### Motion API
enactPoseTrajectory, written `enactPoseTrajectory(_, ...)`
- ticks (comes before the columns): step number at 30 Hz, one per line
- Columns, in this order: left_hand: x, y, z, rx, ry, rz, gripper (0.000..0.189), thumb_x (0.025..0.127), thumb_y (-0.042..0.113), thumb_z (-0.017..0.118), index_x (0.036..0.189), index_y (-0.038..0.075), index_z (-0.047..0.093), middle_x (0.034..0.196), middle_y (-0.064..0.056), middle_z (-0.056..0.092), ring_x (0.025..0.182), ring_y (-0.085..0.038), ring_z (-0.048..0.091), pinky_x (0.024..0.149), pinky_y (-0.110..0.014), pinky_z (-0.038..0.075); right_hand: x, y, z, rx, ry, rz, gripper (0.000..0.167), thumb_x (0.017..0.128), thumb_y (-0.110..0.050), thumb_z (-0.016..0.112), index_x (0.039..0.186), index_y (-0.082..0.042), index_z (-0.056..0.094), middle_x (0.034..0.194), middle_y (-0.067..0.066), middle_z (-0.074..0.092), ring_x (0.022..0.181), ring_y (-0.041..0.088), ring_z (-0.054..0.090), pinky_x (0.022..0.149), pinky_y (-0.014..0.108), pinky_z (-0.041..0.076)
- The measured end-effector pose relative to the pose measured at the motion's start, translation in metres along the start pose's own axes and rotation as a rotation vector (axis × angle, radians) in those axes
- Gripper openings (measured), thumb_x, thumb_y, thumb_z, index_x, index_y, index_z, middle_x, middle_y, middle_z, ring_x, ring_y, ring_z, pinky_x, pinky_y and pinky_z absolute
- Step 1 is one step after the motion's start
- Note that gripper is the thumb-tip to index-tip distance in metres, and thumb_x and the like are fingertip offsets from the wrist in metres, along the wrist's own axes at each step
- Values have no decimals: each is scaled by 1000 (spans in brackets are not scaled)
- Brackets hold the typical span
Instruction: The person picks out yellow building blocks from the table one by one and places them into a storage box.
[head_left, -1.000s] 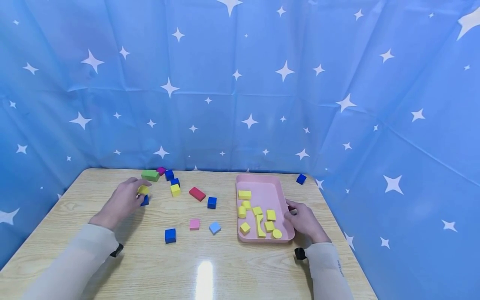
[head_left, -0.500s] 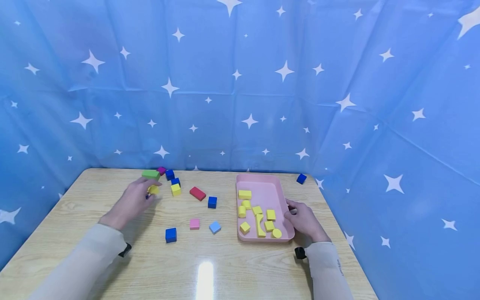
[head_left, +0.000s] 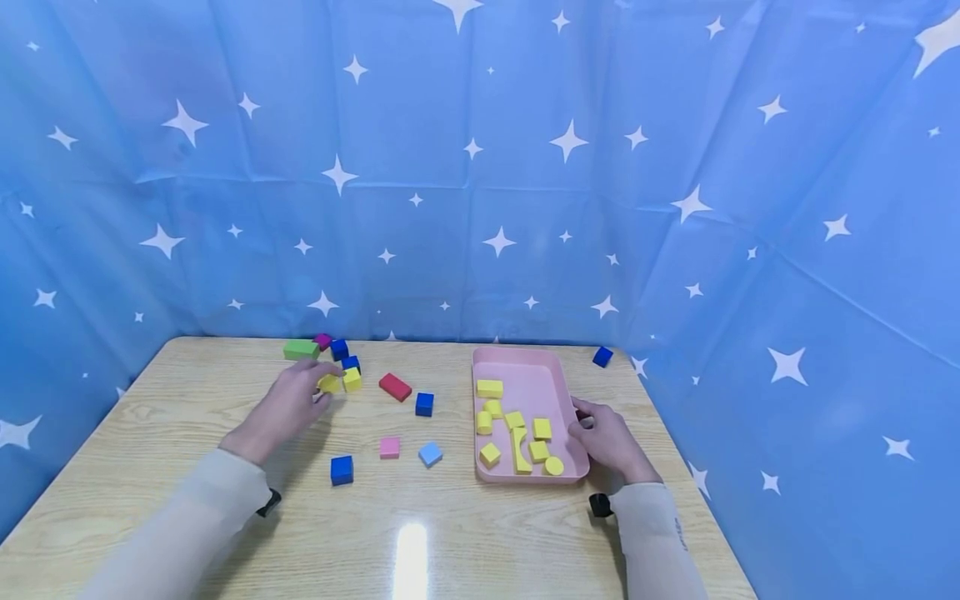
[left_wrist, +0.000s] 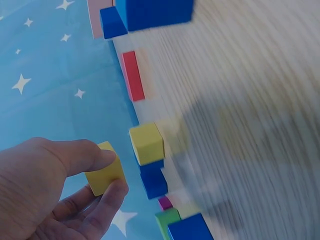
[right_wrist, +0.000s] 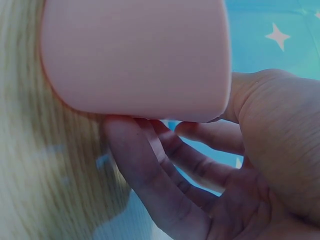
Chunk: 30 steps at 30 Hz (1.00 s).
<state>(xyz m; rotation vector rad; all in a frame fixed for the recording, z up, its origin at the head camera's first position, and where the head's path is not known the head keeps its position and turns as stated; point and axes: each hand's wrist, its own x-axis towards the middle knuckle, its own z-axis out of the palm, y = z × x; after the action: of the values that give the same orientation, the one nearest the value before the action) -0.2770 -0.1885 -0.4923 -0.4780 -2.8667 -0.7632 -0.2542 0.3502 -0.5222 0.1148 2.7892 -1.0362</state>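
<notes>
My left hand [head_left: 283,408] pinches a yellow block [left_wrist: 104,174] between thumb and fingertips. In the left wrist view it is held off the table. Close beside it, a yellow cube [head_left: 352,381] stands in front of a blue cube [head_left: 350,363]. My right hand [head_left: 611,442] holds the right side of a pink tray [head_left: 528,357]; in the right wrist view the fingers [right_wrist: 135,160] lie against its outer wall and the thumb reaches behind the rim. Several yellow blocks, among them a notched piece [head_left: 519,454] and a round one [head_left: 553,466], lie in the tray's nearer part.
A green block [head_left: 301,350], a magenta block [head_left: 322,341] and another blue cube [head_left: 340,349] are at the back left. Mid-table lie a red block [head_left: 395,387], blue cubes [head_left: 424,405], a pink block [head_left: 389,448] and a light blue one [head_left: 430,454]. One blue cube [head_left: 602,357] sits back right.
My left hand has moved right with the yellow block, from over a blue cube at the left to beside the yellow cube. The right hand and the tray have stayed put.
</notes>
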Motion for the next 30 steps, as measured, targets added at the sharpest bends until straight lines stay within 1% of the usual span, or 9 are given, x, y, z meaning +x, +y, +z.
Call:
enactPoseTrajectory(3,2,6,3,-7,3,22,42,102,-6,79,144,-1,76,141,-33,71,117,-46,78,98,-57,73,0,0,0,0,-2,0,65,113,-15,64,176,-8,50,156,24,71,118,28,73,102,44,71)
enactPoseTrajectory(9,4,18,10,-11,-2,66,45,101,-9,78,145,1,75,142,-32,74,119,-46,79,98,-56,73,0,0,-1,0,-7,3,66,113,-16,64,176,-8,50,155,24,71,117,28,73,101,44,72)
enactPoseTrajectory(15,9,29,18,0,-4,80,45,101,-7,80,145,5,76,132,-24,76,109,-36,79,93,-52,74,-1,0,-1,4,-3,-3,66,113,-15,64,176,-7,49,151,23,72,114,27,73,98,40,70)
enactPoseTrajectory(18,11,35,22,-7,-19,70,46,102,-5,82,146,6,76,133,-23,76,111,-36,80,96,-52,74,-1,0,-1,7,-4,-7,66,112,-14,63,176,-7,50,150,23,72,114,27,73,96,40,70)
enactPoseTrajectory(23,15,48,28,-44,-42,60,45,105,0,83,149,7,75,137,-19,75,119,-36,78,104,-55,72,-1,0,-2,1,-5,-10,66,112,-15,64,176,-8,50,152,23,72,114,27,73,97,40,70)
enactPoseTrajectory(26,16,57,32,-66,-49,74,45,105,-1,81,149,8,75,136,-18,75,120,-36,77,106,-56,71,0,1,-2,2,-4,-8,66,112,-15,64,176,-8,50,152,23,72,114,27,73,97,40,70)
enactPoseTrajectory(30,18,71,38,-83,-57,99,44,105,-2,80,148,9,76,133,-16,74,118,-35,77,106,-53,71,0,1,-2,6,-6,-6,66,112,-15,64,176,-7,50,152,24,71,116,29,73,99,41,70)
